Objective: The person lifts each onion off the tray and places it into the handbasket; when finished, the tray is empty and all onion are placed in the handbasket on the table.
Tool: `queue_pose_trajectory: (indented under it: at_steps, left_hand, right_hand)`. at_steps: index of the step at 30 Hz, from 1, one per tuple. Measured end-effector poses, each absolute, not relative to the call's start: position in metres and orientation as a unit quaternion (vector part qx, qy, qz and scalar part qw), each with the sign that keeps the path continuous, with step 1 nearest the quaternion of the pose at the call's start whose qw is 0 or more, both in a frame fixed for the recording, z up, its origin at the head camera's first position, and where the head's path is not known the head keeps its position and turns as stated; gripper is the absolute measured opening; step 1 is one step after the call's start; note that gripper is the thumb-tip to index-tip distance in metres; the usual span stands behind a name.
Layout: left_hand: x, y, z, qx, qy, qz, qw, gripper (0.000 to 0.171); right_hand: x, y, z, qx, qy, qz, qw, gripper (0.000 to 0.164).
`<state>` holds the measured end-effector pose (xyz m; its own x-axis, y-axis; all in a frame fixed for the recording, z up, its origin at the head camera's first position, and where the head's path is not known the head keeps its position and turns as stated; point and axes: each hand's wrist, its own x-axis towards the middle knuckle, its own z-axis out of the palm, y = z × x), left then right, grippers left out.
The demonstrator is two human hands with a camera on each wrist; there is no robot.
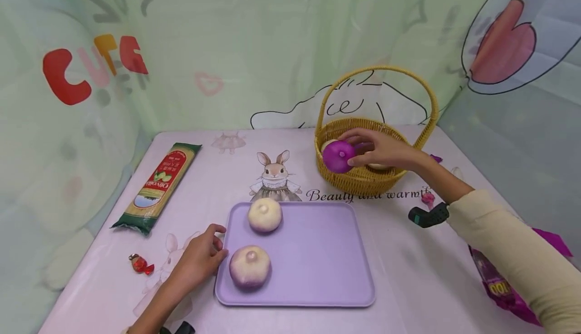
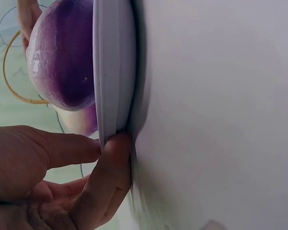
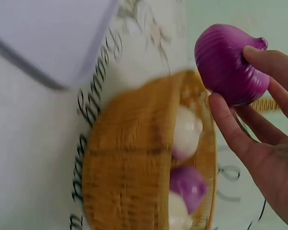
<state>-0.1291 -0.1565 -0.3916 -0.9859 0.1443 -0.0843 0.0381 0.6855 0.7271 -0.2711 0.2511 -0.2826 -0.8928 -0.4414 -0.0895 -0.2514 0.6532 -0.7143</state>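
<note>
My right hand [image 1: 381, 148] holds a purple onion [image 1: 338, 157] between thumb and fingers, above the near left rim of a wicker basket [image 1: 358, 180]. In the right wrist view the basket contains another purple onion [image 3: 189, 188] and white-and-purple turnips [image 3: 186, 132], partly hidden by its wall. Two more turnips, a far one [image 1: 265, 215] and a near one [image 1: 250, 267], sit on the left part of a lilac tray [image 1: 317, 253]. At the tray's left edge, my left hand [image 1: 199, 259] pinches the rim, thumb above and fingers below, as the left wrist view shows.
A green-ended pasta packet [image 1: 159, 187] lies at the left, with a red wrapped candy [image 1: 141, 264] nearer. The basket's tall handle [image 1: 386, 68] arches up. Under the right forearm is a purple bag [image 1: 499, 286]. A pink candy [image 1: 428, 199] lies by the right wrist.
</note>
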Motion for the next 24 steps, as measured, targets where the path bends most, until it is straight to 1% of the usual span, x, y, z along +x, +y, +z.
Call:
queue_pose_trajectory:
  at_steps: [4,9,15,24]
  left_hand:
    - [-0.129,-0.157,-0.394,0.049,0.914,0.397,0.07,0.039]
    - [-0.127,-0.157,-0.396,0.049,0.912,0.401,0.069,0.039]
    - [-0.128,-0.157,-0.396,0.05,0.914,0.397,0.066,0.039]
    - [-0.13,-0.156,-0.393,0.056,0.918,0.389,0.054,0.039]
  right_hand:
    - [-0.283,0.268,-0.291,-0.162,0.908,-0.364,0.128,0.053]
    - [-0.29,0.278,-0.308,-0.15,0.925,-0.319,0.141,0.052]
    - [-0.288,0.274,-0.32,-0.163,0.926,-0.297,0.165,0.049]
    - [-0.29,0.27,-0.321,-0.143,0.927,-0.296,0.18,0.048]
